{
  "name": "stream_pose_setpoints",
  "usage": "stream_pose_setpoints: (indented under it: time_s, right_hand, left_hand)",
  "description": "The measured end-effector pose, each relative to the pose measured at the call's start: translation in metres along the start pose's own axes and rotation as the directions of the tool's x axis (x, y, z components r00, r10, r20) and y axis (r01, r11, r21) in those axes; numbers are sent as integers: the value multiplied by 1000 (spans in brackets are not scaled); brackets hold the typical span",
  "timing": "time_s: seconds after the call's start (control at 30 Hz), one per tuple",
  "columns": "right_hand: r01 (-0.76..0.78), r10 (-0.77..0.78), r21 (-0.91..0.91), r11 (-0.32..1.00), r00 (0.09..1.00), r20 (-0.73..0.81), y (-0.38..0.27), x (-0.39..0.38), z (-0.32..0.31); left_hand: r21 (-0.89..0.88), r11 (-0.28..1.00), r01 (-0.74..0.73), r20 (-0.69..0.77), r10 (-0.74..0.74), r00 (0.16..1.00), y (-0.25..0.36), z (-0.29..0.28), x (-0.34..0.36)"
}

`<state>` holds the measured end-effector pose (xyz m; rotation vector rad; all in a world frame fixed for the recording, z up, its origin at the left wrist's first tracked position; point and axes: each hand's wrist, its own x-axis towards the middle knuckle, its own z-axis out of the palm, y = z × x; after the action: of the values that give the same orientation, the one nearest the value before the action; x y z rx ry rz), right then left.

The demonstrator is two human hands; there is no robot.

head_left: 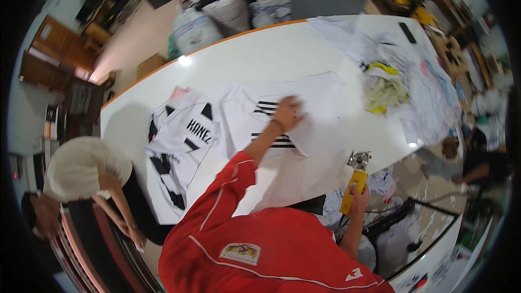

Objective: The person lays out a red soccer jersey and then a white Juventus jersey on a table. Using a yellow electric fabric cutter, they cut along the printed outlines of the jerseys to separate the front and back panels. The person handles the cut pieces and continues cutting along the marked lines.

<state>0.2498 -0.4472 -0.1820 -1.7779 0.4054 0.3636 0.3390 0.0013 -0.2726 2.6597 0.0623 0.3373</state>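
Observation:
My left hand (287, 113) lies on a white fabric piece with black stripes (233, 114), its fingers stretched out and slightly blurred. The piece is spread flat in the middle of the table. In my right hand (358, 199) is a yellow handheld electric rotary cutter (354, 184), held by its body off the table's near right edge. Its round metal head points away from me. To the left of the striped piece lies a white jersey (198, 125) with black patches and lettering, partly folded.
A white table (163, 89) with an orange edge carries a heap of white fabric (429, 97) and a yellowish cloth (384, 88) on the right. Stuffed sacks (196, 31) stand beyond it. One person (89, 171) bends at the left; another (483, 165) is far right.

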Motion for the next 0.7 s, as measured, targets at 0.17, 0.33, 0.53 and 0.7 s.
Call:
stream_pose_setpoints:
  time_s: [0.17, 0.33, 0.53, 0.7]
  right_hand:
    - [18, -7, -223, 975, 999, 50, 9, 10, 10]
    - [27, -5, -192, 981, 993, 116, 23, 15, 18]
    - [-67, 87, -125, 990, 983, 160, -11, 9, 20]
    - [-68, 110, -212, 975, 975, 195, -22, 16, 10]
  left_hand:
    - [19, 959, -284, 284, 267, 921, 65, 24, 62]
    - [57, 899, -434, 385, 381, 840, 54, 47, 146]
    - [490, 867, -92, 261, -46, 964, 47, 34, 228]
    - [81, 983, 163, -29, -161, 987, 33, 10, 160]
